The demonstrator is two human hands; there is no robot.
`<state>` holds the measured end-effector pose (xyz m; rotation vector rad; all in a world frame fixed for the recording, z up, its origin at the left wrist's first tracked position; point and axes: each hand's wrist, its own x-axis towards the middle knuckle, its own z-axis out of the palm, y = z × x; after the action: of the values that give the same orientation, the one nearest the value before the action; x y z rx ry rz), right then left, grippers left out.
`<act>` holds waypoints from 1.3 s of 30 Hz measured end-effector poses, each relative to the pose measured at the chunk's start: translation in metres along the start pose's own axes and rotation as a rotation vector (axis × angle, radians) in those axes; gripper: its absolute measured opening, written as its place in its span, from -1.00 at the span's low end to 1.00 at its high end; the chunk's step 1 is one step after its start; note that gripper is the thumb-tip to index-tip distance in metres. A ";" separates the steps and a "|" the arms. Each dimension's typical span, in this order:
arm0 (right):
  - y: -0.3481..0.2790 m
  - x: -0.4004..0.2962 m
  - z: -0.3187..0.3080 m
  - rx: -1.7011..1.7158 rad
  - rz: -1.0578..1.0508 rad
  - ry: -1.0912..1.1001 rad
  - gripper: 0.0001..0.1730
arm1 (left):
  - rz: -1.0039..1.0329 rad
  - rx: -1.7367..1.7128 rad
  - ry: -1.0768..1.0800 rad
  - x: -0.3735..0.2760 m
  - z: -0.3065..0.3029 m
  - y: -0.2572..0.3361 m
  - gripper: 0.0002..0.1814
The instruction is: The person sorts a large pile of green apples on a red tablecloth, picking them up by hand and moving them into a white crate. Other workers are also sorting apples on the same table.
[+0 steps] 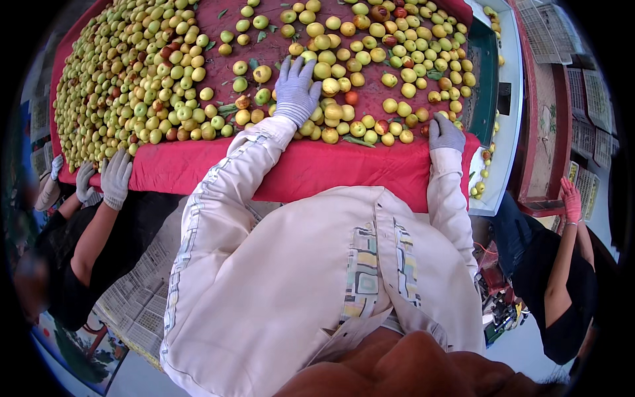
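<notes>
My left hand (297,94), in a light purple knit glove, lies palm down with its fingers spread among yellow-green jujubes (325,69). Its fingertips touch some of the fruit; what is under the palm is hidden. My right hand (446,133), gloved alike, rests at the near right edge of the red cloth (347,166). A brownish-red jujube (425,130) sits just left of its fingers. The undersides of those fingers are hidden, so a grip cannot be made out. Green leaves (358,142) are scattered among the fruit.
A dense heap of jujubes (134,89) covers the cloth's left side. On the right, a white-edged chute (506,124) with a green panel (483,89) borders the table. Co-workers' gloved hands (116,178) are at the left edge; another person (555,283) stands right, near plastic crates (588,99).
</notes>
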<state>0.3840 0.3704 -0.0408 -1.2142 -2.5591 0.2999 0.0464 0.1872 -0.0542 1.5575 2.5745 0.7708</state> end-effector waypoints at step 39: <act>0.003 0.156 0.050 -0.307 0.223 -0.494 -0.21 | -0.200 0.136 0.026 -0.093 -0.123 -0.043 -0.78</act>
<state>0.2751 0.4907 -0.0613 -1.7289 -2.9676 0.2906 0.0235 0.0444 0.0147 1.2989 2.7993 0.6127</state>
